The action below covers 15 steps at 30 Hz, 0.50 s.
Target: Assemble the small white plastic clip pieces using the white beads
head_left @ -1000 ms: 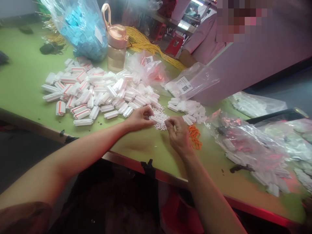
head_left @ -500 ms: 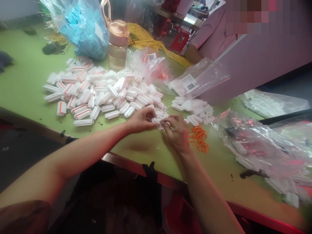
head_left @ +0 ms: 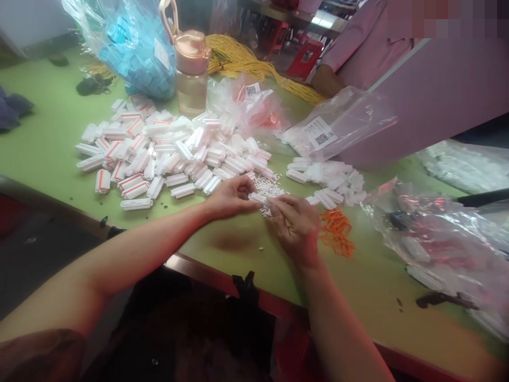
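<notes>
Between my two hands is a small white plastic housing [head_left: 258, 198], held above the green table. My left hand [head_left: 230, 197] pinches its left end between thumb and fingers. At its other end, the closed fingers of my right hand [head_left: 295, 223] press on the piece; whether they also hold a tiny part cannot be made out. Just behind the hands lies a scatter of tiny white pegs [head_left: 270, 187]. A big heap of white plastic housings [head_left: 170, 154], some with orange strips, spreads to the left. Orange rectangular frames [head_left: 337, 232] lie right of my right hand.
Loose white pieces [head_left: 330, 178] lie behind the orange frames. Further back stand a water bottle [head_left: 192, 71] and a bag of blue parts [head_left: 137, 58], near yellow cords [head_left: 238, 55]. Clear plastic bags [head_left: 433, 249] cover the right side. A person's sleeve [head_left: 358, 40] shows beyond a partition.
The view has shifted slightly, so things on the right sit further right. Both hands stay on the white housing; my right hand has turned a little, its fingers closer over the end.
</notes>
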Each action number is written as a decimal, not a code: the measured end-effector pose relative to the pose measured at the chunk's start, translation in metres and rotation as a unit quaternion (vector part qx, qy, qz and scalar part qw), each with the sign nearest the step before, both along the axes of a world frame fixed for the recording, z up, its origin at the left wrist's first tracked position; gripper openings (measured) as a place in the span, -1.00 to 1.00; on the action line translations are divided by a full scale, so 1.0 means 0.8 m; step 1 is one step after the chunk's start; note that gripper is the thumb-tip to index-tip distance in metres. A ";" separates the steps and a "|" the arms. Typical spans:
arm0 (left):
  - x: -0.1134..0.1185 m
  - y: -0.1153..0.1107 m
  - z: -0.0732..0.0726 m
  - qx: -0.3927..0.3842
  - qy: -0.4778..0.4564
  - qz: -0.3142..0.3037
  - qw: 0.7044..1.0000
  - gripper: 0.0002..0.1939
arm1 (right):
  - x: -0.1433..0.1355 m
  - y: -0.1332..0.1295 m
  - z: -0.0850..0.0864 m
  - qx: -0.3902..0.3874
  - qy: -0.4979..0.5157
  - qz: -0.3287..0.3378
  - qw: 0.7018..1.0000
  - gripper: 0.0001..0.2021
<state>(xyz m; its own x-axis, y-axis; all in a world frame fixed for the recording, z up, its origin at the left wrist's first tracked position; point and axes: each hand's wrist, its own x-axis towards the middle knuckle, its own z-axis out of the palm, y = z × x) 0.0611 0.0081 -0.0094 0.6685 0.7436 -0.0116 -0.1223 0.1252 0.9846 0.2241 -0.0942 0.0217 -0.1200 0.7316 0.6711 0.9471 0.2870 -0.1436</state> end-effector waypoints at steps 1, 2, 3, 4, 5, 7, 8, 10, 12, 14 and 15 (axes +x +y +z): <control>0.000 0.000 -0.001 -0.002 0.000 0.002 1.000 -0.61 | -0.001 0.000 0.001 0.004 -0.024 -0.004 1.000 -0.82; 0.000 0.000 -0.002 -0.004 0.000 0.005 1.000 -0.61 | -0.002 0.000 0.001 0.006 -0.045 -0.006 0.999 -0.83; 0.000 0.000 -0.003 -0.005 -0.002 0.008 1.000 -0.61 | -0.003 0.000 0.001 0.006 -0.061 -0.008 0.998 -0.83; -0.001 0.000 -0.004 -0.005 -0.004 0.010 1.000 -0.62 | -0.005 -0.001 0.001 0.006 -0.072 -0.010 0.997 -0.83; -0.001 -0.001 -0.005 -0.004 -0.006 0.013 1.000 -0.62 | -0.006 -0.001 0.001 0.004 -0.078 -0.011 0.997 -0.83; -0.002 -0.001 -0.007 -0.002 -0.007 0.021 1.000 -0.61 | -0.010 -0.002 0.001 -0.009 -0.079 -0.019 0.997 -0.83; -0.002 -0.001 -0.007 0.000 -0.007 0.026 1.000 -0.61 | -0.012 -0.002 0.001 -0.021 -0.072 -0.023 0.997 -0.82; -0.002 -0.001 -0.006 0.002 -0.009 0.036 0.999 -0.59 | -0.013 -0.003 0.001 -0.054 -0.028 -0.018 0.998 -0.80; 0.000 0.000 -0.003 -0.005 -0.016 0.041 0.999 -0.57 | -0.008 -0.002 0.001 -0.082 0.065 0.001 0.994 -0.77; 0.001 0.001 0.000 -0.012 -0.022 0.050 0.998 -0.54 | 0.001 -0.001 0.000 -0.094 0.166 0.010 0.982 -0.74; 0.002 0.002 0.002 -0.014 -0.022 0.059 0.998 -0.53 | 0.007 0.000 -0.001 -0.102 0.196 0.008 0.975 -0.74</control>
<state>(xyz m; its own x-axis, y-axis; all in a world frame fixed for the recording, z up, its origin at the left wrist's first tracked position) 0.0626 0.0098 -0.0081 0.5764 0.8171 -0.0068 -0.1806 0.1355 0.9742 0.2295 -0.0944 0.0210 0.1033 0.8551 0.5081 0.8033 0.2296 -0.5496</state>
